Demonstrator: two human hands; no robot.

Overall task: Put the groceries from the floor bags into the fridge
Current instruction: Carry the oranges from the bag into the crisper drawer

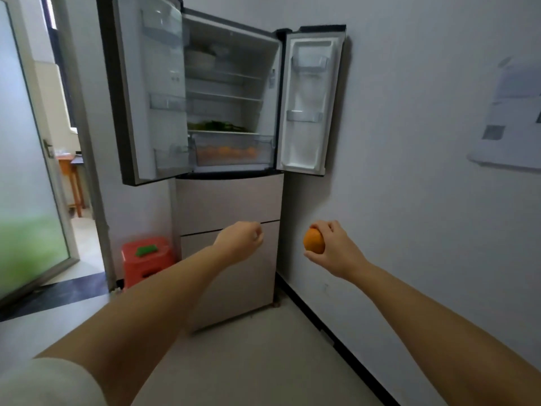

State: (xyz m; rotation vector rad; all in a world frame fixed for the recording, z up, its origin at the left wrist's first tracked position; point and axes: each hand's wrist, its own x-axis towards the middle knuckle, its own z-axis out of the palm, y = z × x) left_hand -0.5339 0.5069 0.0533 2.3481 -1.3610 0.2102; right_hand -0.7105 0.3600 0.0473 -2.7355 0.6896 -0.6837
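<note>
Right now the right hand (333,249), right of centre, has fingers and thumb wrapped round an orange (313,241), held in mid-air in front of the wall, just right of the fridge (231,206). Left hand (241,240), centre frame, is curled into a loose fist w/ nothing visible in it, in front of the fridge's lower drawers. Both forearms stretch up from the bottom corners.

Up top, both fridge doors stand open. Crisper drawer (234,150) at the bottom of the upper compartment holds more oranges (227,152), seen thru its clear front. Greens (215,125) lie on the shelf just above it. Smth pale sits on the top shelf, too blurred to tell.

Lower left: red stool (146,260) beside the fridge, a green item (145,251) on its seat. Open doorway at far left.
</note>
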